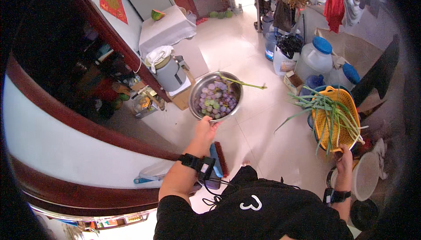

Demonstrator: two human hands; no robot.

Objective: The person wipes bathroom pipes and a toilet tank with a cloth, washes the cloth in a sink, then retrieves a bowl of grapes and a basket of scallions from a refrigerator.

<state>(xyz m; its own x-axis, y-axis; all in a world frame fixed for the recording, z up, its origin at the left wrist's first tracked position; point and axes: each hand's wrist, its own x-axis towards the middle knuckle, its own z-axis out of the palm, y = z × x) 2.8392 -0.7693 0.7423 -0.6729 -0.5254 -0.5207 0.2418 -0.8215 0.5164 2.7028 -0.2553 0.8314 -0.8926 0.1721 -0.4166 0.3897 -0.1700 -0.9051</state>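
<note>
My left hand point(208, 131) grips the near rim of a round steel bowl point(193, 103). Inside lie purple and some greenish grapes point(215, 98), and a long green stem point(245, 83) sticks out over the rim to the right. At the right, my right hand point(343, 159) holds the near end of a yellow plastic basket point(353, 108) with holes in its wall. Green onions point(332, 115) lie across it, their leaves hanging over its left side. A blue basin rim point(310, 121) shows beneath or behind the yellow basket; whether they touch I cannot tell.
Large plastic jars with blue lids point(314, 57) and a water jug point(270, 46) line the right side. A grey bucket point(169, 75) stands by the doorway at left. Below my left hand are a broom point(221, 159) and dustpan. A cut watermelon point(158, 14) rests on a cloth-covered table point(167, 29).
</note>
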